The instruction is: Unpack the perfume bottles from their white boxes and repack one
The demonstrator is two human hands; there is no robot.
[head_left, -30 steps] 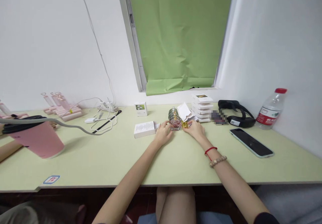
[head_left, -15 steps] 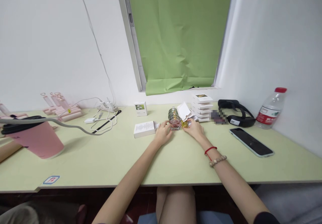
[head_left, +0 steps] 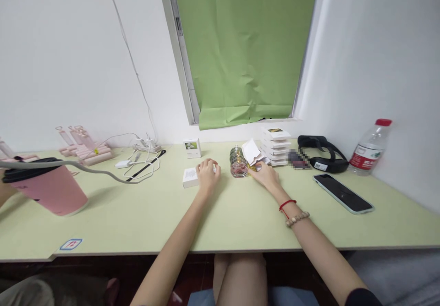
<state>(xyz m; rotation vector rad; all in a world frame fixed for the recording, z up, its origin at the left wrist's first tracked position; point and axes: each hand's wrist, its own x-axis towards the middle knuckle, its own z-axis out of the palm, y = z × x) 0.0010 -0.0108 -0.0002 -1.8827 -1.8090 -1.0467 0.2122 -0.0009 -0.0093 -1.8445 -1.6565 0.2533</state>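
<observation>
A small white box (head_left: 190, 177) lies flat on the table, and my left hand (head_left: 207, 177) is closed over its right end, fingers bent around it. To the right of that hand stands a row of small clear glass bottles (head_left: 238, 167), the front one pinkish, one behind another. My right hand (head_left: 266, 176) is just right of the bottles, thumb and fingers pinching a small shiny gold thing (head_left: 252, 167) that is mostly hidden. Behind this hand lie open white box flaps or papers (head_left: 252, 152).
Behind my right hand is a stack of white boxes (head_left: 276, 145). A headset (head_left: 323, 155), a phone (head_left: 343, 193) and a bottle (head_left: 370, 148) stand right. One upright box (head_left: 192, 148), cables (head_left: 144, 159), pink items (head_left: 85, 148) and a pink cup (head_left: 51, 189) are left.
My left hand has moved left from beside the glass bottles onto the lying white box. My right hand has stayed nearly in place by the gold thing.
</observation>
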